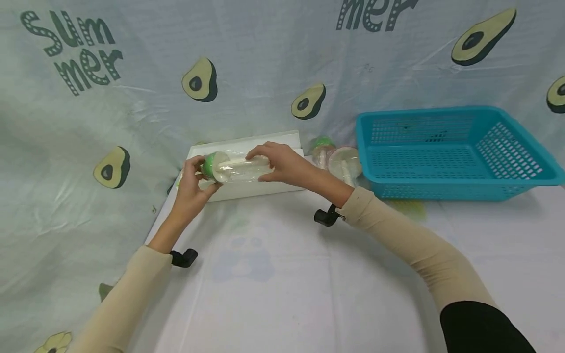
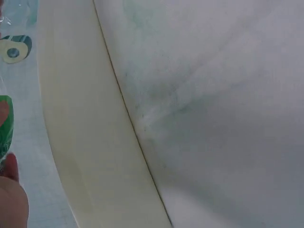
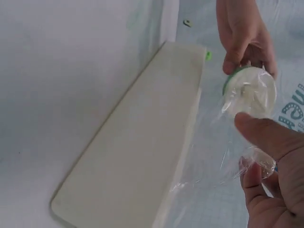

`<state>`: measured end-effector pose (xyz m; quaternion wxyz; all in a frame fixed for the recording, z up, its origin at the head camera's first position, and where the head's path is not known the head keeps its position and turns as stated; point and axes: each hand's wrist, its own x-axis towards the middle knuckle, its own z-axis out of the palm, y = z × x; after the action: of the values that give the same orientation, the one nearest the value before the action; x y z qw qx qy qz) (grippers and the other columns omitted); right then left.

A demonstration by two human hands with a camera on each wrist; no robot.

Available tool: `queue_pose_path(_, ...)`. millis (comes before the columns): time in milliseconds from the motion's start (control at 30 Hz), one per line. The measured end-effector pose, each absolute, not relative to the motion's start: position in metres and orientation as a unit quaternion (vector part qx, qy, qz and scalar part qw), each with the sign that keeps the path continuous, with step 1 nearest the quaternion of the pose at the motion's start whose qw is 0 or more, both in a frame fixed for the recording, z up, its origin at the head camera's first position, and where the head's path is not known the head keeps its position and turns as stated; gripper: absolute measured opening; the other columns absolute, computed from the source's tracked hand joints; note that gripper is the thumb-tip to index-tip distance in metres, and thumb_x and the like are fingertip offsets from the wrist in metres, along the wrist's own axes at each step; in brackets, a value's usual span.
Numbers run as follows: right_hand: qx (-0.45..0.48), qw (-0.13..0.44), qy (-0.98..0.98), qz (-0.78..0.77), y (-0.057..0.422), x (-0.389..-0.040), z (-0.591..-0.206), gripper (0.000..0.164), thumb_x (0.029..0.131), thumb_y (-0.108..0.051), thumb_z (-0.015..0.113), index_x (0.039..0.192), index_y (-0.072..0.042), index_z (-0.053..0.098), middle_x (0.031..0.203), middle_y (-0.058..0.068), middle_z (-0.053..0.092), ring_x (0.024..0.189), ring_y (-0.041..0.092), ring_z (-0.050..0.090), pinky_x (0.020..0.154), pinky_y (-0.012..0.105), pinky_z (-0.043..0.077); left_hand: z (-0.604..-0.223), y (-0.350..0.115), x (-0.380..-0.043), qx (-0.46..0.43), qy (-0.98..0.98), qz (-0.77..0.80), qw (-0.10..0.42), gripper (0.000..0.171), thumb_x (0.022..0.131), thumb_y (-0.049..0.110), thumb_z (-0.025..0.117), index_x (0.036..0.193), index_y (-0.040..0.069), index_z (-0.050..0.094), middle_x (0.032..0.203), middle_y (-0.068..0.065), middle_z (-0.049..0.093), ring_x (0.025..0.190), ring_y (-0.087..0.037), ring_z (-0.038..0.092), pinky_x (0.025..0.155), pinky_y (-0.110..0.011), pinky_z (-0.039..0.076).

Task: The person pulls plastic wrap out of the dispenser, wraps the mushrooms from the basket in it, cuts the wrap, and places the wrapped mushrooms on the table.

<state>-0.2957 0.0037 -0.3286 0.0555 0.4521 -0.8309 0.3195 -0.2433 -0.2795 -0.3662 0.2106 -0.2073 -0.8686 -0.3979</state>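
A clear-wrapped object with a green domed end, a round white face and a white stem [image 1: 222, 166] hangs over a long white box [image 1: 265, 188]. My left hand [image 1: 192, 181] grips its green end, fingers behind and thumb below. At the other end, my right hand [image 1: 284, 164] holds the clear plastic between thumb and fingers. The right wrist view shows the white face [image 3: 254, 92] under crinkled film, turned towards my right thumb. Only a bit of the green end [image 2: 5, 123] shows at the edge of the left wrist view.
A blue perforated basket [image 1: 441, 190] stands to the right. Between it and the white box lie a green-topped wrapped item [image 1: 323, 142] and a pale round one with a stem [image 1: 346, 164]. An avocado-printed sheet [image 1: 247, 59] rises behind the white-covered table [image 1: 287, 294].
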Motion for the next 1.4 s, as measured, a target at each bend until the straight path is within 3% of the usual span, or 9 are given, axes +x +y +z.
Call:
queue_pose_path(100,0.461,0.080,-0.832,0.296,0.003,-0.302,-0.324,0.044,0.090,-0.002,0.077,0.131,-0.010,0.063,0.128,0.009,0.060,0.104,0.026,0.062,0.084,0.029,0.055,-0.363,-0.285,-0.249,-0.203,-0.886,-0.345,0.234,0.072,0.081,-0.006,0.082,0.140,-0.006,0.041,0.137,-0.026,0.051,0.124,-0.038,0.041,0.099,-0.046,0.034)
queue_pose_path(233,0.461,0.128,-0.838,0.264,0.003,-0.313,-0.314,0.034,0.094,-0.001,0.071,0.127,-0.010,0.069,0.124,0.008,0.065,0.111,0.024,0.064,0.090,0.030,0.054,-0.353,-0.291,-0.257,-0.218,-0.891,-0.347,0.198,0.069,0.086,-0.001,0.079,0.145,-0.006,0.043,0.143,-0.026,0.050,0.137,-0.044,0.034,0.110,-0.059,0.029)
queue_pose_path(433,0.456,0.129,-0.853,0.219,0.002,-0.327,-0.292,0.035,0.098,-0.004,0.066,0.132,-0.011,0.068,0.127,0.007,0.066,0.119,0.023,0.061,0.099,0.030,0.049,-0.333,-0.293,-0.274,-0.242,-0.894,-0.357,0.124,0.065,0.099,0.006,0.066,0.154,-0.003,0.032,0.152,-0.025,0.042,0.145,-0.040,0.037,0.118,-0.053,0.031)
queue_pose_path(633,0.447,0.117,-0.860,0.216,0.005,-0.337,-0.267,0.035,0.101,-0.006,0.063,0.136,-0.009,0.065,0.129,0.010,0.066,0.121,0.025,0.061,0.101,0.032,0.049,-0.305,-0.291,-0.286,-0.220,-0.905,-0.355,0.085,0.061,0.103,0.017,0.061,0.157,0.005,0.034,0.151,-0.019,0.048,0.143,-0.033,0.041,0.114,-0.053,0.036)
queue_pose_path(767,0.444,0.116,-0.861,0.218,0.009,-0.340,-0.253,0.035,0.103,-0.009,0.060,0.138,-0.008,0.063,0.128,0.011,0.066,0.117,0.025,0.062,0.097,0.033,0.051,-0.288,-0.289,-0.288,-0.217,-0.907,-0.354,0.069,0.059,0.105,0.023,0.059,0.158,0.011,0.035,0.143,-0.015,0.054,0.124,-0.023,0.054,0.098,-0.033,0.046)
queue_pose_path(900,0.448,0.115,-0.860,0.214,0.010,-0.340,-0.243,0.036,0.105,-0.012,0.057,0.140,-0.008,0.061,0.127,0.013,0.066,0.115,0.027,0.063,0.095,0.036,0.051,-0.277,-0.290,-0.285,-0.229,-0.893,-0.382,0.067,0.056,0.105,0.019,0.059,0.156,0.012,0.040,0.133,-0.011,0.059,0.104,-0.011,0.058,0.083,-0.019,0.047)
queue_pose_path(1000,0.456,0.117,-0.855,0.217,0.012,-0.337,-0.239,0.035,0.105,-0.012,0.057,0.140,-0.008,0.062,0.126,0.014,0.066,0.112,0.027,0.063,0.093,0.036,0.052,-0.276,-0.291,-0.281,-0.236,-0.874,-0.421,0.065,0.057,0.103,0.014,0.062,0.156,0.012,0.042,0.138,-0.009,0.058,0.112,-0.004,0.059,0.088,-0.015,0.048)
queue_pose_path(1200,0.504,0.131,-0.824,0.226,0.017,-0.321,-0.239,0.030,0.103,-0.009,0.061,0.131,-0.004,0.068,0.123,0.012,0.071,0.102,0.026,0.067,0.085,0.037,0.052,-0.283,-0.294,-0.261,-0.241,-0.846,-0.473,0.056,0.061,0.099,0.005,0.066,0.155,0.010,0.043,0.152,-0.012,0.049,0.130,-0.008,0.055,0.098,-0.015,0.047)
queue_pose_path(1400,0.522,0.113,-0.809,0.245,0.026,-0.295,-0.259,0.030,0.101,-0.010,0.064,0.130,-0.004,0.069,0.101,0.011,0.073,0.083,0.024,0.064,0.076,0.035,0.050,-0.297,-0.297,-0.228,-0.241,-0.861,-0.446,0.045,0.058,0.101,0.007,0.062,0.156,0.012,0.042,0.152,-0.009,0.049,0.130,-0.007,0.054,0.098,-0.013,0.045)
